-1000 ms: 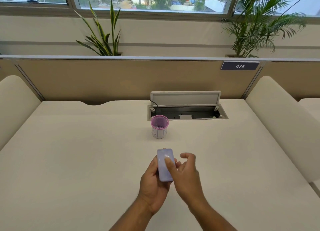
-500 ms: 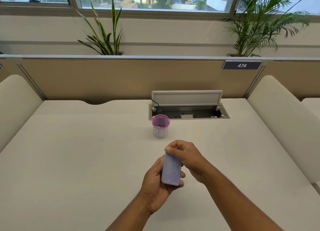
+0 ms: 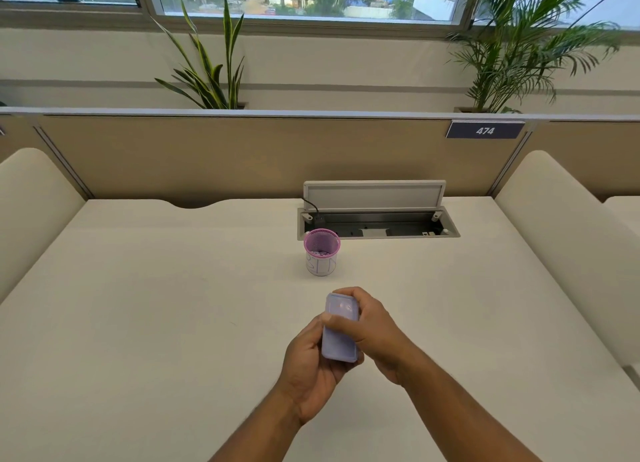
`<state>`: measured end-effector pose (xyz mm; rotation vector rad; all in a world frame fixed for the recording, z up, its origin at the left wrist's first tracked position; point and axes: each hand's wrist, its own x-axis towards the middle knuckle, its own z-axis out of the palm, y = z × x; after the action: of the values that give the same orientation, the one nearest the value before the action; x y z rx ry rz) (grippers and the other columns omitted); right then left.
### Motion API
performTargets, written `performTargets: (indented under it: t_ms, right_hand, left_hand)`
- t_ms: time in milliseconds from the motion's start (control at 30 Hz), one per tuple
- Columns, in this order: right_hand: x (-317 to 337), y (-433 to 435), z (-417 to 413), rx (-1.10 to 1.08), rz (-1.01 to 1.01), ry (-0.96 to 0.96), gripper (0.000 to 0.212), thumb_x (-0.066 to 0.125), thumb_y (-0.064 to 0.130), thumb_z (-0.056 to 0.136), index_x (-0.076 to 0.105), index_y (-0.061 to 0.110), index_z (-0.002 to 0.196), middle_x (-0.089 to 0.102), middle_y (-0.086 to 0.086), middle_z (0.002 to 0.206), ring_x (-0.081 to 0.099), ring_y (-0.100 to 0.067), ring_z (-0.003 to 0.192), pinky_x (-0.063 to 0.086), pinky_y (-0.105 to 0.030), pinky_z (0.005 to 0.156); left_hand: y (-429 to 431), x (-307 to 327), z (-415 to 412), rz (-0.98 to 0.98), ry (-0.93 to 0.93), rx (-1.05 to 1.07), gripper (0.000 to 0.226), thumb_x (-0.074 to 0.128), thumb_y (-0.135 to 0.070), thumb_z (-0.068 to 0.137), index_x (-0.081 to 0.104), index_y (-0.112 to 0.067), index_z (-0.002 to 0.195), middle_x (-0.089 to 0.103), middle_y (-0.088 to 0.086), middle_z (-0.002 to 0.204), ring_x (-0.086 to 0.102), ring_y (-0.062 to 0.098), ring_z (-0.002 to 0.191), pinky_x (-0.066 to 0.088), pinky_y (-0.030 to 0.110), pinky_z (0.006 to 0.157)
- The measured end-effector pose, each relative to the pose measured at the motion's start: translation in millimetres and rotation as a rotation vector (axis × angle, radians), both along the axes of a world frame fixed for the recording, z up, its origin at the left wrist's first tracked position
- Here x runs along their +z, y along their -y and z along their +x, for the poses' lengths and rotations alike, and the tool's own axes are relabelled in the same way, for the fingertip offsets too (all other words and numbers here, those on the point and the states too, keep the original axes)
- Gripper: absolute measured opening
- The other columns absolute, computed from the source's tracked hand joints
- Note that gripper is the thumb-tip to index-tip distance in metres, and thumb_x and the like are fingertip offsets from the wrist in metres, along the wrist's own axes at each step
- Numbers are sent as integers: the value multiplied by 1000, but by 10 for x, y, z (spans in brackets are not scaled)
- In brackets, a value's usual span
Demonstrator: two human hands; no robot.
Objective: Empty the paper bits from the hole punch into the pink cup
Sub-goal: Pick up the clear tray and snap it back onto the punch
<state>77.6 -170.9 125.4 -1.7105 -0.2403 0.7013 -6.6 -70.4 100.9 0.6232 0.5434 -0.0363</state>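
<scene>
A small lilac hole punch (image 3: 340,340) is held above the desk, its flat underside turned up toward me. My left hand (image 3: 309,364) cradles it from below and the left. My right hand (image 3: 372,330) wraps over its far end and right side, thumb across the top. The pink cup (image 3: 321,252) stands upright on the desk a short way beyond the hands, with paper bits visible at its bottom and a white label around its lower half.
An open cable tray (image 3: 377,227) with a raised lid and a black cable sits in the cream desk (image 3: 138,305) just behind the cup. A tan partition (image 3: 207,156) closes the back, and padded dividers (image 3: 568,226) flank both sides.
My right hand went from hovering beside the punch to gripping its far end. The punch tilted briefly, then turned flat side up again. The cup has not moved.
</scene>
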Motion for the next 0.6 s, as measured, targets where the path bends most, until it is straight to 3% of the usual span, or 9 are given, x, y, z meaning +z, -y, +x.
performTargets:
  t_ms: [200, 333, 433, 600]
  right_hand:
    - [-37, 1, -12, 13, -38, 63, 35, 83, 31, 84, 61, 25, 111, 67, -3, 108, 67, -18, 96, 61, -31, 79]
    - [-33, 7, -20, 7, -59, 91, 44, 82, 36, 85, 57, 31, 120, 65, 3, 114, 67, -17, 101, 63, -30, 81]
    - [-21, 44, -24, 10, 2, 22, 61, 81, 44, 85, 48, 36, 136, 63, 6, 125, 67, -16, 108, 62, -27, 77]
    - [-35, 72, -52, 51, 14, 32, 62, 87, 37, 80, 51, 41, 130, 65, 10, 124, 65, -16, 112, 63, -29, 83]
  left_hand:
    - [10, -34, -12, 21, 5, -4, 39, 44, -30, 107, 76, -12, 119, 77, 20, 108, 66, 33, 95, 53, 50, 84]
    - [13, -48, 12, 15, 11, -3, 40, 44, -33, 107, 69, -11, 131, 73, 22, 122, 66, 34, 105, 58, 49, 84]
    - [-5, -41, 51, 12, 36, 4, 43, 45, -35, 107, 65, -10, 136, 67, 27, 135, 63, 37, 117, 53, 55, 102]
    - [-41, -50, 90, 49, 46, 10, 43, 40, -32, 109, 73, -12, 127, 64, 30, 136, 64, 38, 119, 54, 53, 104]
